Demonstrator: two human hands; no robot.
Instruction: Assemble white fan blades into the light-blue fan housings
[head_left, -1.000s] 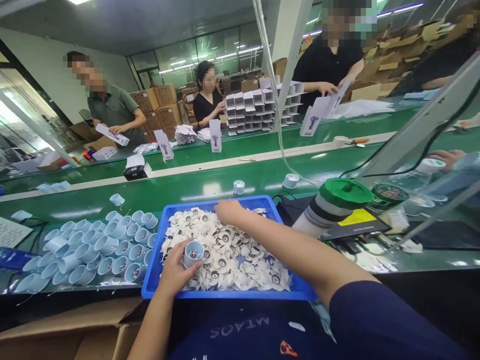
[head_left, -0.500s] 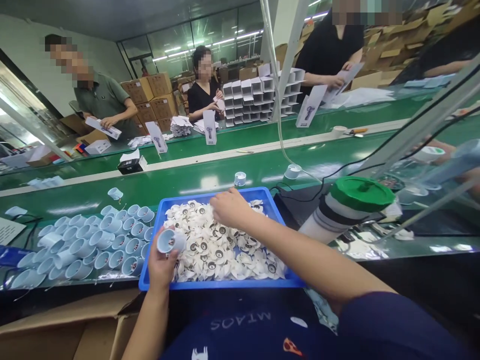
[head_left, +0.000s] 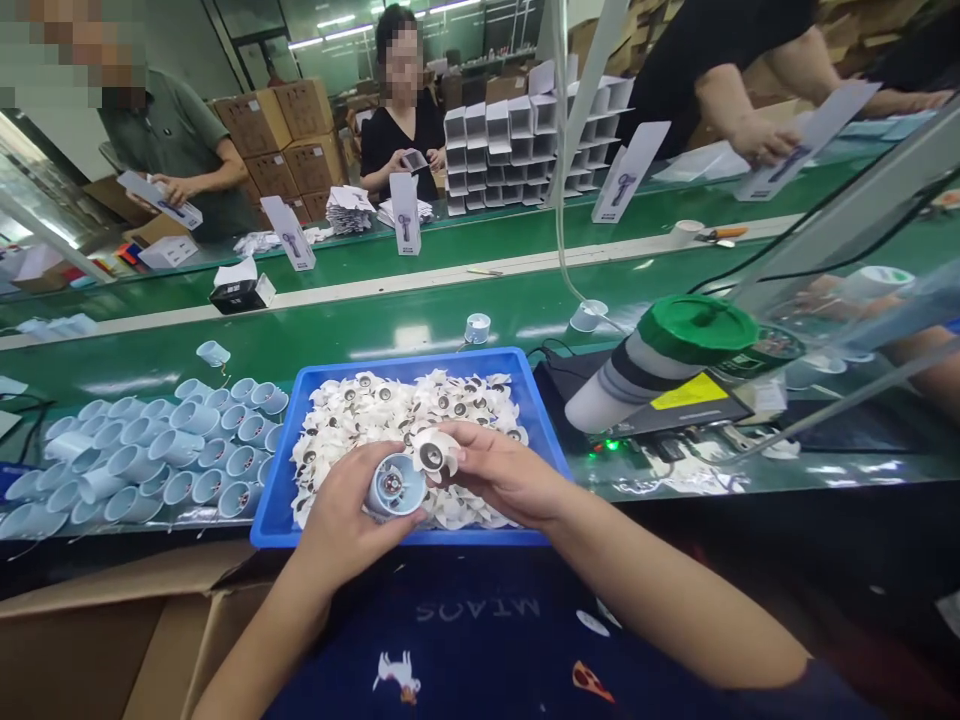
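Observation:
My left hand (head_left: 345, 510) is wrapped round a light blue fan housing (head_left: 396, 488), its open end facing me and a small motor with copper coils visible inside. Between the fingers of my right hand (head_left: 502, 470) is a white fan impeller (head_left: 435, 456) with a dark ring at its hub. The impeller is close to the housing's rim, at its upper right; whether they touch I cannot tell. Both hands are above a blue tray (head_left: 551, 440) heaped with similar white impellers (head_left: 352, 405).
Many light blue housings (head_left: 176, 445) lie grouped left of the tray. A green-lidded cylinder (head_left: 637, 370) leans at the right. An open cardboard box (head_left: 112, 640) is at lower left. Across the green conveyor (head_left: 330, 318), several people handle white boxes (head_left: 405, 215).
My right hand has come back from the tray's heap with an impeller. My left hand has moved right with the housing, and the two now meet over the tray's front. The view has shifted.

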